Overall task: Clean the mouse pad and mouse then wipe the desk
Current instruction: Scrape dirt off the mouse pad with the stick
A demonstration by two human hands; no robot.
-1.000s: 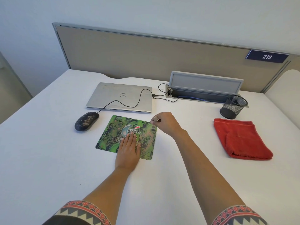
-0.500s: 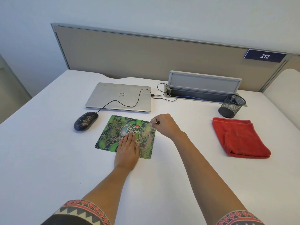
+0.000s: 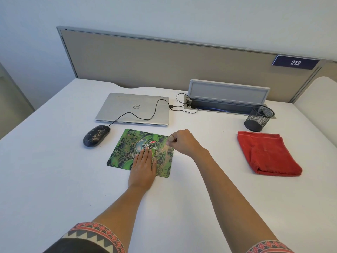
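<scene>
A: Little has been moved since the earlier frame: the right hand [image 3: 184,143] has been drawn slightly down along the pad's right edge, and the left hand [image 3: 143,168] has been kept flat where it was.

B: How are the fingers set?

A: On the left hand they are laid out straight and together, pressed on the pad [image 3: 140,152], with nothing held. On the right hand they are pinched narrowly around a small tool [image 3: 172,141], whose pale tip is set on the pad's right edge amid a patch of pale grit; what the tool is cannot be told.

B: Where are the task's things?

A: The pad is lying flat on the desk [image 3: 54,179], just in front of the laptop [image 3: 133,108]. The mouse [image 3: 96,135] is placed just left of the pad, speckled with the same grit, its cable [image 3: 138,115] run across the laptop lid.

B: What could go wrong?

A: If the left hand's pressure were eased, the pad could be dragged by the stroke. Grit could also be scattered over the desk, leaving more to be wiped.

B: And the count?

A: One pad, one mouse, one laptop, one red cloth [image 3: 267,154], one mesh cup [image 3: 259,117], two hands.
</scene>
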